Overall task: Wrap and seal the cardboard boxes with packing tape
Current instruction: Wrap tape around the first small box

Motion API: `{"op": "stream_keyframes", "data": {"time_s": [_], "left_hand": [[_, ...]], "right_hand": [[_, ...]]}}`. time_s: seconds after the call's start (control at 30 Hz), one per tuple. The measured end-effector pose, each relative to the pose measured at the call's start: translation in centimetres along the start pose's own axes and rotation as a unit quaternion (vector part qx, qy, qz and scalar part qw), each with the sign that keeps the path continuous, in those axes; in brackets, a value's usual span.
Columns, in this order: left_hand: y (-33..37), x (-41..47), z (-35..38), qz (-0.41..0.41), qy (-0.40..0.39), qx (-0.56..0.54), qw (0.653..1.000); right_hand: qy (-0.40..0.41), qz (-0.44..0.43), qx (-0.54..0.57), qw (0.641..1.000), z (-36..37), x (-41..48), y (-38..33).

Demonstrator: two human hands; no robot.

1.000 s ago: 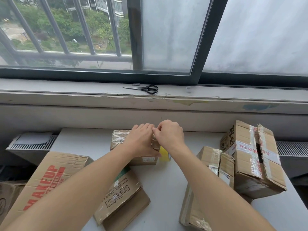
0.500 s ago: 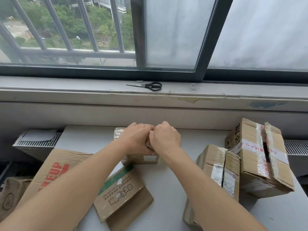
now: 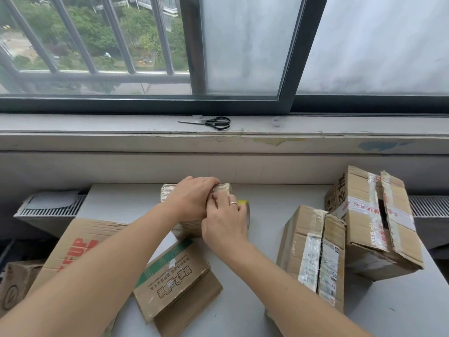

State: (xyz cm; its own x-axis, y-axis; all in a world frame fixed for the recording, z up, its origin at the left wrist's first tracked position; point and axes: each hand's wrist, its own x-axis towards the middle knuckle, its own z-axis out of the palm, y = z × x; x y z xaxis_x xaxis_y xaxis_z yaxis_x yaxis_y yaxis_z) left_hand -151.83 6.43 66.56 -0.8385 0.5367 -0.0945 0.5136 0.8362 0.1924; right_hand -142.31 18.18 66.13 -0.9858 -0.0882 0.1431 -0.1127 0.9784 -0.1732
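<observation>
Grey surface [image 3: 243,312] sits below the window [image 3: 243,45]. Our left hand [image 3: 192,200] grips the taped box [image 3: 167,194], our right hand [image 3: 226,222] the tape roll [image 3: 243,203].

Small box [image 3: 171,193] at the table's far edge: cardboard under crinkled, glossy clear tape. Tape roll [image 3: 243,203] beside it: yellow core, material unclear.

Table [image 3: 126,205]: smooth matt grey.

Tall box [image 3: 313,254] and slit-top box [image 3: 364,239] by your right edge: matt brown corrugated card, shiny tape strips, paper labels.

Scissors [image 3: 213,122] on the sill [image 3: 97,125]: metal blades, black plastic handles. Sill paint is chipped.

Ring [image 3: 233,203] on your right hand [image 3: 226,224]: polished metal.
</observation>
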Motion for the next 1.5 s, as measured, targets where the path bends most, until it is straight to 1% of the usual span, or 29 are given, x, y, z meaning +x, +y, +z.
{"op": "stream_keyframes", "data": {"time_s": [0.07,0.13,0.17,0.23,0.33,0.4,0.57,0.7,0.77,0.9,0.97,1.03,1.07,1.1,1.13,1.17,1.2,1.23,1.27,1.3,1.33,1.4,1.5], "left_hand": [[0.0,-0.2,0.1,-0.004,0.006,0.0,1.0],[0.0,-0.3,0.2,-0.002,0.009,-0.002,1.0],[0.0,-0.4,0.3,0.0,0.016,-0.005,1.0],[0.1,-0.5,0.2,0.003,0.02,-0.011,1.0],[0.1,-0.5,0.4,0.003,0.014,-0.002,1.0],[0.1,-0.5,0.6,-0.001,0.014,-0.005,1.0],[0.1,-0.3,0.4,-0.007,0.018,-0.013,1.0],[0.0,-0.7,0.4,0.01,0.008,-0.011,1.0],[-0.2,-0.8,0.4,0.013,0.006,-0.014,1.0],[0.0,-1.1,0.3,0.009,0.005,-0.025,1.0],[0.1,-1.2,0.2,0.008,0.009,-0.026,1.0],[0.2,-1.2,0.2,0.011,0.016,-0.02,1.0],[0.1,-1.2,0.4,0.018,0.02,-0.011,1.0],[0.0,-1.2,0.6,0.029,0.024,0.001,0.999],[-0.2,-1.3,0.9,0.041,0.025,0.014,0.999],[-0.4,-1.4,1.1,0.051,0.027,0.026,0.998],[-0.5,-1.5,1.3,0.058,0.028,0.037,0.997],[-0.6,-1.5,1.3,0.062,0.025,0.046,0.997],[-0.5,-1.5,1.2,0.064,0.019,0.052,0.996],[-0.4,-1.5,0.9,0.063,0.01,0.05,0.997],[-0.3,-1.4,0.6,0.061,-0.002,0.041,0.997],[-0.2,-1.3,-0.1,0.056,-0.019,0.005,0.998],[-0.6,-1.9,-0.8,0.065,0.006,-0.064,0.996]], "right_hand": [[0.02,-0.028,0.044,0.998,-0.2,0.2,1.1],[0.051,-0.033,0.086,0.994,-0.6,0.8,2.4],[0.062,-0.034,0.089,0.994,-0.6,1.2,3.0],[0.045,-0.044,0.065,0.996,-0.1,1.2,3.4],[-0.016,-0.059,0.012,0.998,1.6,-0.3,2.7],[-0.029,-0.063,-0.01,0.998,1.9,-0.5,2.4],[-0.029,-0.093,-0.02,0.995,1.6,0.4,2.4],[-0.026,-0.128,0.01,0.991,2.4,-0.1,1.4],[-0.013,-0.139,0.045,0.989,2.9,-0.5,1.2],[-0.007,-0.147,0.165,0.975,2.2,-1.1,1.7],[-0.021,-0.155,0.23,0.961,1.8,-1.0,2.2],[-0.023,-0.141,0.32,0.937,1.1,-0.8,3.2],[-0.001,-0.125,0.359,0.925,0.9,-0.6,4.0],[0.04,-0.103,0.381,0.918,0.8,-0.5,5.0],[0.083,-0.072,0.383,0.917,0.9,-0.3,6.2],[0.107,-0.03,0.377,0.92,0.9,0.1,7.4],[0.093,0.022,0.365,0.926,0.8,0.5,8.6],[0.045,0.068,0.357,0.931,0.5,0.8,9.7],[-0.022,0.104,0.351,0.93,0.5,1.2,10.8],[-0.078,0.123,0.351,0.925,0.5,1.5,11.7],[-0.119,0.132,0.348,0.921,0.5,1.8,12.5],[-0.167,0.133,0.337,0.917,0.6,2.3,13.6],[-0.213,0.136,0.346,0.903,0.9,2.8,14.6]]}}
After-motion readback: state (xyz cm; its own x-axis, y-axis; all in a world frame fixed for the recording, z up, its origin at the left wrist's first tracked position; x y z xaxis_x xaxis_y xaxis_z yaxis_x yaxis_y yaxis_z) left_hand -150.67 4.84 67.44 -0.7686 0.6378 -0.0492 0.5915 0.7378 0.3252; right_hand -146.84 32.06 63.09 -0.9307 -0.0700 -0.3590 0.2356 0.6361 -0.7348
